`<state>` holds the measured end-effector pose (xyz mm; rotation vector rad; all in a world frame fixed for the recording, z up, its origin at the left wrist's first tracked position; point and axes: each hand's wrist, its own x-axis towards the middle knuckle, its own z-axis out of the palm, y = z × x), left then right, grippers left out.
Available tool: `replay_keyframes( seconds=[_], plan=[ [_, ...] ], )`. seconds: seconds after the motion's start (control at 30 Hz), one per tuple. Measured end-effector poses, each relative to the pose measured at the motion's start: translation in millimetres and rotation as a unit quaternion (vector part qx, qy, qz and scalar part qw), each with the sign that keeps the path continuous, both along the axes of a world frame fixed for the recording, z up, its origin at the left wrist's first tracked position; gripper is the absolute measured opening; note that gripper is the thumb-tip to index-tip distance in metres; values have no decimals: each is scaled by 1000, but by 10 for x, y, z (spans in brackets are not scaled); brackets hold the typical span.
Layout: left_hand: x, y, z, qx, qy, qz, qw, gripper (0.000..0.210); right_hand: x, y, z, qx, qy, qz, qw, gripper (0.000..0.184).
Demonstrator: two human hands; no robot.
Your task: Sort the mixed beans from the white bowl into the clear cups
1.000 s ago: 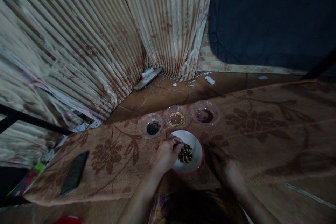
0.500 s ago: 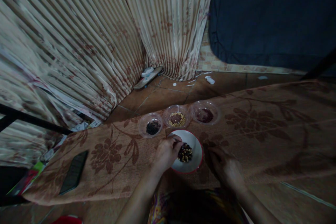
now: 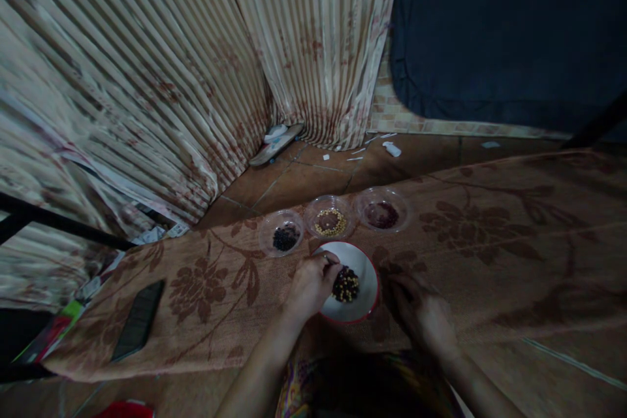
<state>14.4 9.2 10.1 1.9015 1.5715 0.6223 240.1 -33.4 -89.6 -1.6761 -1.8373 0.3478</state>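
Observation:
A white bowl with a red rim point(image 3: 366, 301) holds a mixed heap of dark and yellow beans point(image 3: 346, 285). Over its left side is my left hand point(image 3: 312, 282), thumb and fingers pinched together at the edge of the heap; whatever they hold is hidden. My right hand point(image 3: 425, 313) rests low to the right of the bowl, its fingers in deep shadow. Behind the bowl stand three clear plastic bowls: the left one holds black beans point(image 3: 285, 239), the middle one yellow beans point(image 3: 331, 223), the right one dark red beans point(image 3: 388, 215).
A brown flowered cloth point(image 3: 470, 274) covers the long, narrow table. A dark phone point(image 3: 138, 320) lies towards its left end. Beyond the far edge are a striped curtain point(image 3: 313, 46), a skateboard point(image 3: 277, 145) and white scraps on the tiled floor. Something red point(image 3: 126, 410) shows at bottom left.

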Motion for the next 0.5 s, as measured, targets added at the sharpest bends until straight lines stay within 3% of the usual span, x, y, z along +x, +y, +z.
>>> replay_keyframes(
  seconds=[0.5],
  plan=[
    [10, -10, -11, 17, -11, -7, 1000, 13, 4, -3, -22, -17, 6, -2, 1000, 28]
  ],
)
